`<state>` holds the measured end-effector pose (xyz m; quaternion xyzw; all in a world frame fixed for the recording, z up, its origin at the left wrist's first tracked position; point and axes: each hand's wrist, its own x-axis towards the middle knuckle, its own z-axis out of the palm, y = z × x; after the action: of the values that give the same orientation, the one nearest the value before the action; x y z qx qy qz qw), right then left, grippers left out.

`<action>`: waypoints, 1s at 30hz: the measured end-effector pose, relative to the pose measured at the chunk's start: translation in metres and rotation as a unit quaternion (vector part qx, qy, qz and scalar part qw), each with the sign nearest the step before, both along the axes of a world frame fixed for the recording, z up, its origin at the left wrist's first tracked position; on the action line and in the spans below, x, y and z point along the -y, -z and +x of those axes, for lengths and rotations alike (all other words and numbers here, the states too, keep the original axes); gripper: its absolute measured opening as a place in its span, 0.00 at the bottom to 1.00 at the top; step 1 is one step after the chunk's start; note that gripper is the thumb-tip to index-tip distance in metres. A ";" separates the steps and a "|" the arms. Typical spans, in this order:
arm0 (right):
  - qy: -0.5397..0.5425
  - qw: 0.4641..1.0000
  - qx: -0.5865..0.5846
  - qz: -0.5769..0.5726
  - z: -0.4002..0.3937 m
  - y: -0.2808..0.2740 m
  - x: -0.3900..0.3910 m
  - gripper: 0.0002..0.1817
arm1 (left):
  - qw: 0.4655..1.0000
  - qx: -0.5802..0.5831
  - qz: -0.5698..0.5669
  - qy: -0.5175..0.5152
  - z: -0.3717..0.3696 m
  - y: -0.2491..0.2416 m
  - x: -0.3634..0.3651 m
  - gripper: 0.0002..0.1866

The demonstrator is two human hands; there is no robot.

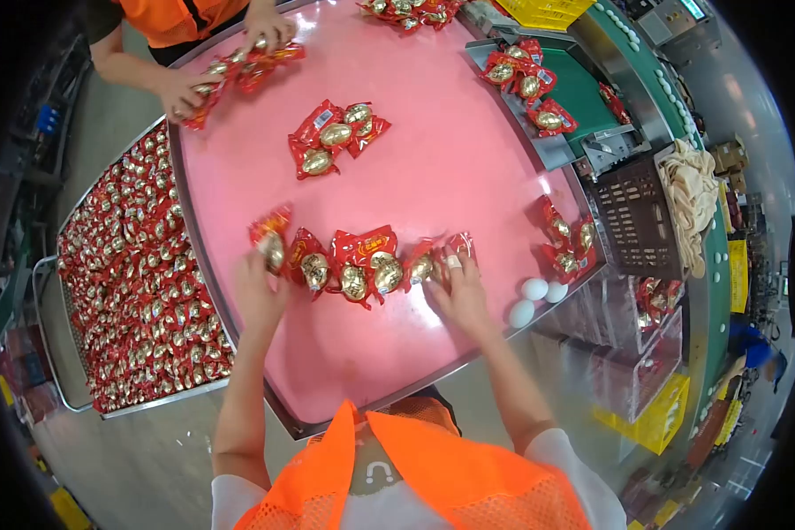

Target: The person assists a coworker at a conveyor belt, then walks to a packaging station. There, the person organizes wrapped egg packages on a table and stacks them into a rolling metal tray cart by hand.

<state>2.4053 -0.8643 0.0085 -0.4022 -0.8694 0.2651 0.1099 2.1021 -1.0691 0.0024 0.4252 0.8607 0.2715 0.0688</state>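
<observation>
A row of egg packets [353, 265], red wrappers with gold, egg-shaped middles, lies across the pink table in front of me. At the row's left end my left hand [261, 287] is closed on a tilted egg packet [272, 247]. My right hand [461, 296], a ring on one finger, curls over the packets at the right end [422, 265] and grips there; its fingers partly hide them. Farther back on the table lies a small cluster of similar packets [336, 134].
A co-worker's hands [181, 93] handle packets at the far left edge. Left stands a cart full of packets [141, 283]. Three white eggs [522, 314] and more packets [567, 238] lie at the right corner, near a brown crate [636, 216] and a green chute [583, 88].
</observation>
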 end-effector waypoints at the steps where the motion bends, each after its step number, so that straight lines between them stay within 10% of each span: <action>1: 0.001 1.000 -0.004 0.000 -0.003 -0.002 0.002 0.37 | 0.994 -0.059 -0.090 0.025 -0.001 0.009 0.009 0.41; 10: -0.223 0.945 0.117 0.210 -0.044 -0.019 0.019 0.42 | 0.935 -0.164 -0.038 0.311 0.018 0.005 -0.033 0.42; 22: -0.284 0.889 0.182 0.311 -0.052 0.004 0.033 0.37 | 0.947 -0.209 -0.041 0.241 0.049 0.023 -0.012 0.35; 30: -0.265 0.936 0.173 0.155 -0.061 -0.008 0.035 0.34 | 0.949 -0.162 -0.025 0.269 0.041 0.024 -0.029 0.20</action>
<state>2.3444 -0.8994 0.0169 -0.1748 -0.9803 0.0727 -0.0560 2.1433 -1.0398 -0.0217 0.6775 0.7203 0.1487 0.0091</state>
